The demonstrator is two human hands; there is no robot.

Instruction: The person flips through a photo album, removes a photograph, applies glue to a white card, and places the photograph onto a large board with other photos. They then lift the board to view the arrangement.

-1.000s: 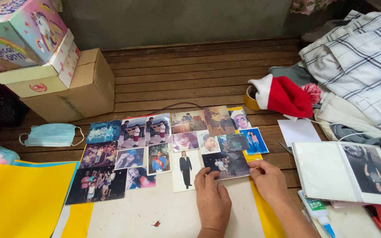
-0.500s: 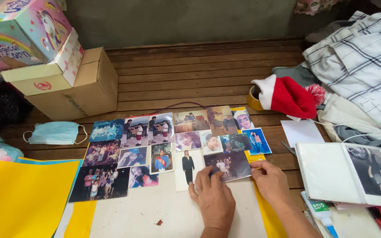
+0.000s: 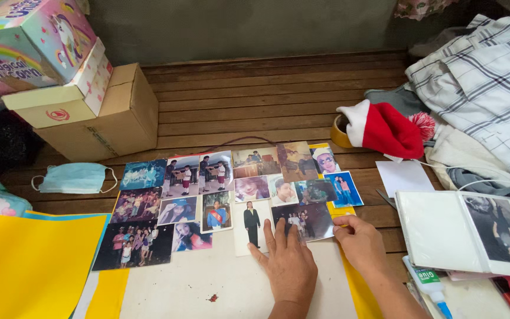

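Both hands lie flat and open on the white sheet (image 3: 219, 289) on the wooden floor (image 3: 255, 100). The left hand (image 3: 289, 267) presses the dark group photo (image 3: 302, 220) near the sheet's right edge. The right hand (image 3: 360, 243) touches that photo's right corner, maybe pinching it; it is hard to see. Since a second ago the hands have hardly moved, so the photo is likely being pressed in place among the other photos (image 3: 202, 195). A glue bottle (image 3: 427, 282) lies near the right wrist.

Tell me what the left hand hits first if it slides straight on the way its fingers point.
The left hand already lies on a dark group photo; straight on, probably the next photo above.
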